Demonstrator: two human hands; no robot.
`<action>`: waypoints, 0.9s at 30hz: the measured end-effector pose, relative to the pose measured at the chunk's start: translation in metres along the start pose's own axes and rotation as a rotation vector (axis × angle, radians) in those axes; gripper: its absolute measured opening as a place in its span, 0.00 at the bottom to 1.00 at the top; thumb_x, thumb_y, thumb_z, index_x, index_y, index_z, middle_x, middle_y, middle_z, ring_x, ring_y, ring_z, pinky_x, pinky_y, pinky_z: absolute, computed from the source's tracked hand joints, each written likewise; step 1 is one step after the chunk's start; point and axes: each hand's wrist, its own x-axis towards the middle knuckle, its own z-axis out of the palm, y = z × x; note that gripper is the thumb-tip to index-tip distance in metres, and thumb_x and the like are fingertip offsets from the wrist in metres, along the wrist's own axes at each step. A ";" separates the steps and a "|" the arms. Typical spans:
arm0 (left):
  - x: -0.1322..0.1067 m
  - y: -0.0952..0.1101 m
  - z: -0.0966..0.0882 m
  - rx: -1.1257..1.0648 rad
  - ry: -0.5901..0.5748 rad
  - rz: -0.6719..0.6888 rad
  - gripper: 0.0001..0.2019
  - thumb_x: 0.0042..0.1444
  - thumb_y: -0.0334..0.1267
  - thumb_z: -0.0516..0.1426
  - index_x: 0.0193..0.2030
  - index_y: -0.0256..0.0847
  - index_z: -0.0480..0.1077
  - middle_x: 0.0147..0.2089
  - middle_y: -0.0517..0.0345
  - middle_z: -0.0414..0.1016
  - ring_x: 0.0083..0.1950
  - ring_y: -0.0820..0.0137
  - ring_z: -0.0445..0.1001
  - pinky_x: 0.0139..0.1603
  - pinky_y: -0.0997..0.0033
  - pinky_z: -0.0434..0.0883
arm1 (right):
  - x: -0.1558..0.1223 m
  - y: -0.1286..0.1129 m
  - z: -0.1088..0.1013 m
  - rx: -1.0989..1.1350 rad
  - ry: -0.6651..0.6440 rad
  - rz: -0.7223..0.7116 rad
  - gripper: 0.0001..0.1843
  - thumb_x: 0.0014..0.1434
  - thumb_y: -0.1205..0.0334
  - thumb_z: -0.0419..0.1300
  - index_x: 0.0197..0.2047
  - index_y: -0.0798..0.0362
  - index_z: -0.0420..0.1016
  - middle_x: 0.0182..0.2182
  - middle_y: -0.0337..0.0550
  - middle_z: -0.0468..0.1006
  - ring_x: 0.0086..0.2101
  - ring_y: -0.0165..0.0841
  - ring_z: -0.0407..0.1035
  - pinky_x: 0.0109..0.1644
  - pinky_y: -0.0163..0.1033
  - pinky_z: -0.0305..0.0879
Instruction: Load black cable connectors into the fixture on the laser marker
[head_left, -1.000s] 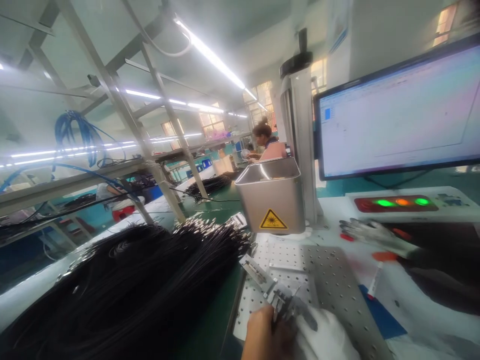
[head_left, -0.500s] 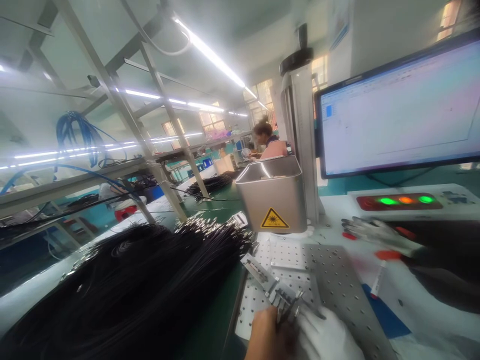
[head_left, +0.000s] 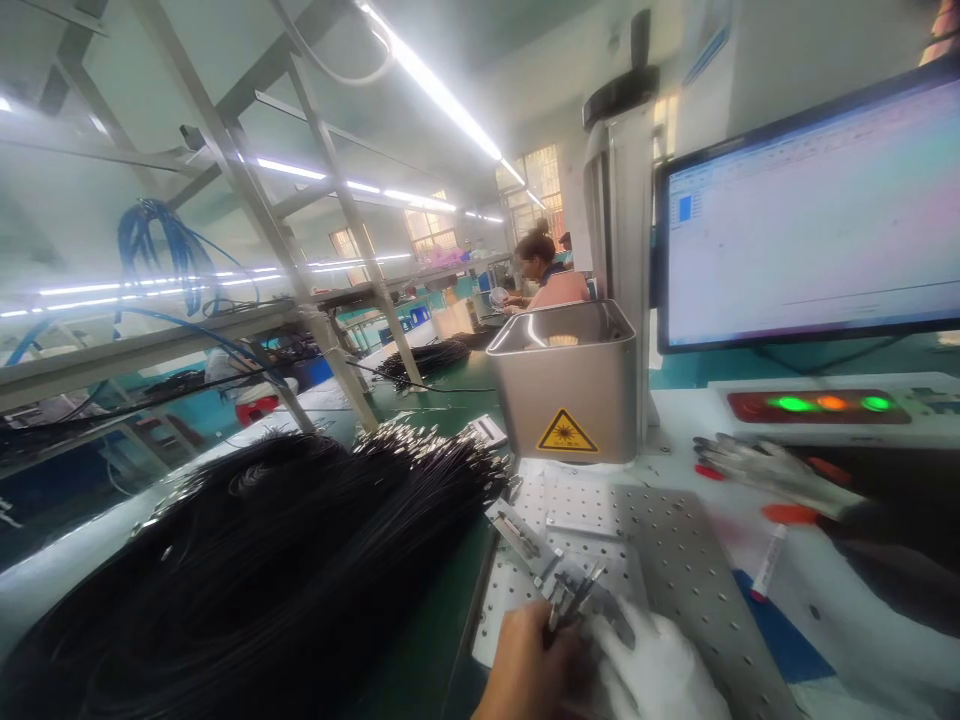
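Observation:
My bare left hand (head_left: 521, 655) is closed around several black cables with metal connectors (head_left: 574, 592), whose ends stick up past the fingers. Beside it, my right hand (head_left: 652, 660) in a white glove has its fingers bent against the same small bunch; blur hides their exact grip. Just beyond the hands, a small metal fixture (head_left: 525, 540) lies slanted on the perforated plate (head_left: 686, 560). To the left spreads a large heap of black cables (head_left: 247, 560), its metal connector ends (head_left: 435, 450) pointing toward the plate.
Behind the plate stands a metal housing (head_left: 566, 390) with a laser warning sign, on a column (head_left: 622, 220). A monitor (head_left: 810, 220) and a lit button panel (head_left: 825, 404) are at right. Nearby are a worn glove (head_left: 765, 465), marker (head_left: 770, 560) and blue sheet (head_left: 787, 630). A person (head_left: 551, 275) sits beyond.
The view has shifted slightly, so the housing and monitor appear farther right. Both hands stay close together at the cable ends, and the connectors between them have tilted a little.

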 end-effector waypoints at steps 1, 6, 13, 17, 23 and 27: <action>0.001 0.001 -0.002 -0.009 0.002 0.020 0.10 0.55 0.38 0.53 0.24 0.43 0.60 0.25 0.63 0.60 0.33 0.68 0.63 0.33 0.70 0.59 | -0.001 0.000 0.001 0.001 -0.003 0.000 0.19 0.50 0.64 0.58 0.46 0.46 0.78 0.44 0.55 0.77 0.32 0.39 0.71 0.31 0.38 0.70; -0.001 0.005 -0.012 -0.033 0.091 0.038 0.07 0.53 0.35 0.55 0.26 0.43 0.60 0.24 0.65 0.58 0.30 0.72 0.60 0.31 0.72 0.57 | -0.001 0.001 0.001 -0.002 0.009 -0.029 0.18 0.53 0.63 0.58 0.47 0.46 0.78 0.46 0.56 0.77 0.32 0.40 0.71 0.30 0.38 0.69; -0.001 0.012 -0.007 -0.017 0.096 -0.011 0.09 0.49 0.31 0.56 0.23 0.42 0.58 0.24 0.64 0.59 0.32 0.70 0.62 0.32 0.70 0.54 | 0.002 0.002 0.004 -0.085 0.070 -0.109 0.18 0.49 0.64 0.59 0.45 0.49 0.79 0.42 0.59 0.77 0.31 0.41 0.71 0.28 0.38 0.69; 0.001 0.015 -0.001 0.054 0.106 0.006 0.11 0.50 0.30 0.55 0.22 0.42 0.57 0.24 0.63 0.59 0.33 0.69 0.62 0.34 0.68 0.55 | 0.000 0.003 0.007 -0.085 0.057 -0.108 0.19 0.48 0.65 0.59 0.45 0.48 0.79 0.43 0.59 0.77 0.32 0.41 0.72 0.29 0.37 0.69; 0.007 0.007 0.008 0.160 0.136 0.020 0.05 0.54 0.37 0.56 0.30 0.39 0.69 0.36 0.52 0.72 0.43 0.60 0.70 0.45 0.65 0.63 | 0.002 0.002 0.003 -0.086 0.041 -0.090 0.19 0.48 0.64 0.59 0.45 0.48 0.79 0.42 0.57 0.78 0.32 0.40 0.72 0.29 0.37 0.70; 0.008 0.012 0.012 0.262 0.094 -0.051 0.07 0.57 0.33 0.54 0.37 0.36 0.73 0.46 0.43 0.75 0.50 0.56 0.71 0.50 0.63 0.64 | 0.001 0.001 0.001 -0.077 0.057 -0.106 0.20 0.48 0.65 0.59 0.45 0.49 0.79 0.42 0.58 0.78 0.32 0.41 0.72 0.29 0.37 0.69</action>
